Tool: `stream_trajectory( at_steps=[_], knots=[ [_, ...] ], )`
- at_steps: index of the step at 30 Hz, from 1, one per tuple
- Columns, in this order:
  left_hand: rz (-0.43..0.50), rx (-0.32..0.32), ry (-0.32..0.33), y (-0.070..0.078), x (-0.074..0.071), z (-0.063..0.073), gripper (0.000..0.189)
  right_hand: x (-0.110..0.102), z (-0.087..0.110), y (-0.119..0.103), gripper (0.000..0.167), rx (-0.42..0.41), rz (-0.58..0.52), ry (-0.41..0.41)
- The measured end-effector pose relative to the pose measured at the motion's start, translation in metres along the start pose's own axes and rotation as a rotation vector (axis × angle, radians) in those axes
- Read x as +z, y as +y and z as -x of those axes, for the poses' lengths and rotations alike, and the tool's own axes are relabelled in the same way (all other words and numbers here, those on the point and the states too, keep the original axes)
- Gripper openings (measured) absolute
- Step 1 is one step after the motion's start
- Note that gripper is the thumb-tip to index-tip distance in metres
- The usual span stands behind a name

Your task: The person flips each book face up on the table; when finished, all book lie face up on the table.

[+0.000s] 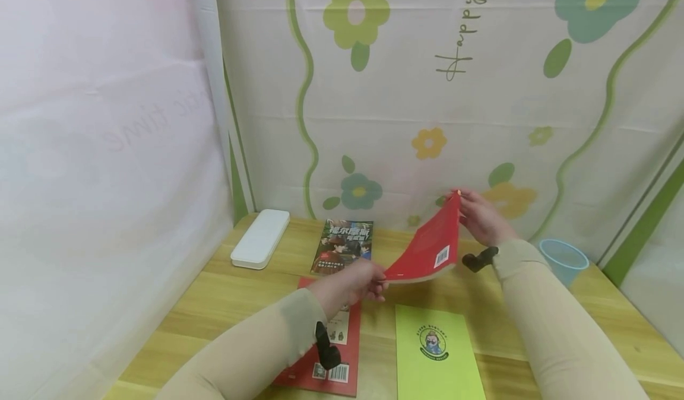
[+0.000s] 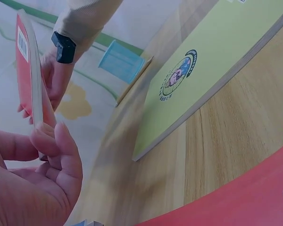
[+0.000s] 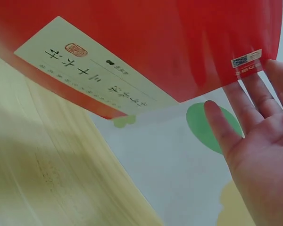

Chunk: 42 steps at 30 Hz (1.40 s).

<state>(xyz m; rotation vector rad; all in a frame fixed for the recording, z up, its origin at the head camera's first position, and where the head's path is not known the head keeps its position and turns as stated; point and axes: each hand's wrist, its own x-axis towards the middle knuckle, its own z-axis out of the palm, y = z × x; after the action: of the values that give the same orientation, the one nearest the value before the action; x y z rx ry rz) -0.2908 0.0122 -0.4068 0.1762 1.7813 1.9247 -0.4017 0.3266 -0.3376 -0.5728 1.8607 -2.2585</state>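
head view: left hand [image 1: 352, 284] and right hand [image 1: 485, 217] both pinch the red book [image 1: 431, 245] between fingers, right of frame center above the tabletop [image 1: 224, 311], so probably the carrying step, and imo next move calls for steady, even grips

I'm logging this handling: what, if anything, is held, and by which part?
The raised red book: in the head view, the left grip pinches its lower left corner, the right grip its upper corner.
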Motion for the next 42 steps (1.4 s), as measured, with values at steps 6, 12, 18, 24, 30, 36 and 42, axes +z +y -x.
stream_trajectory(
  at_steps=[6, 12, 18, 24, 30, 36, 42],
  knots=[
    [0.02, -0.002, -0.038, -0.003, -0.002, -0.001, 0.019, 0.0, -0.003, 0.007, 0.023, -0.006, -0.005, -0.009],
    [0.09, -0.007, -0.084, -0.007, -0.004, -0.003, 0.019, -0.002, -0.006, 0.012, 0.026, -0.048, -0.073, -0.048],
    [0.136, 0.008, -0.117, -0.007, -0.005, -0.003, 0.01, -0.001, -0.009, 0.013, 0.03, -0.033, -0.101, -0.076],
    [0.146, 0.026, -0.163, -0.007, -0.005, -0.003, 0.01, 0.001, -0.01, 0.015, 0.03, 0.002, -0.092, -0.07],
    [0.162, 0.05, -0.206, -0.001, -0.007, -0.001, 0.012, 0.004, -0.01, 0.018, 0.032, 0.07, -0.029, -0.008],
    [0.185, 0.06, -0.253, 0.001, -0.009, -0.001, 0.02, 0.007, -0.011, 0.024, 0.037, 0.105, 0.013, 0.027],
    [0.2, 0.073, -0.289, 0.002, -0.011, 0.001, 0.016, 0.005, -0.008, 0.034, 0.032, 0.088, -0.011, -0.042]
  ],
)
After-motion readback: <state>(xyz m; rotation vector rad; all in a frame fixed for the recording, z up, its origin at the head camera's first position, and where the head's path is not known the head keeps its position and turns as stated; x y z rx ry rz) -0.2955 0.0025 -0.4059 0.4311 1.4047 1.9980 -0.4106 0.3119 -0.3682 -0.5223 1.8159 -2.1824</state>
